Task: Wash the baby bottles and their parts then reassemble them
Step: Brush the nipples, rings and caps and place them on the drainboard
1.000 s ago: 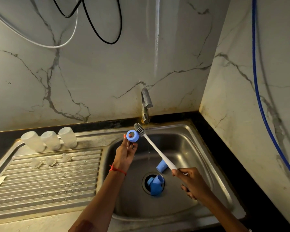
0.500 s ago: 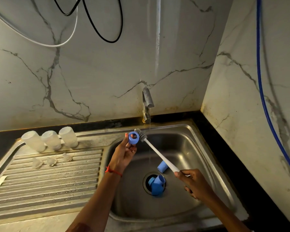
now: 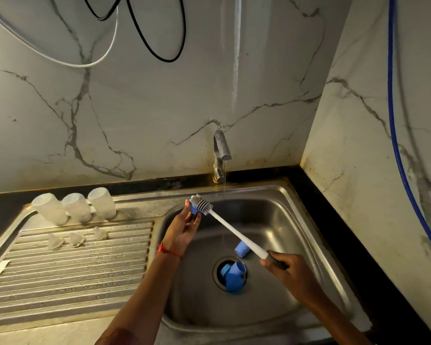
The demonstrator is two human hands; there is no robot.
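Three bottles (image 3: 76, 207), three teats (image 3: 75, 239) on drainboard (image 3: 60, 277); one ring (image 3: 193, 208), one brush (image 3: 234, 231) held.

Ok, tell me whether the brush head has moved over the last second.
Yes. The brush head has shifted left and slightly down, away from the tap, onto the blue ring in the left hand.

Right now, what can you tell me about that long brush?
The brush has a long white handle, plastic by its look, with a dark grip end and a grey ribbed head. It slants over the sink, head highest. The right hand grips the dark end; the head presses against the blue ring that the left hand holds.
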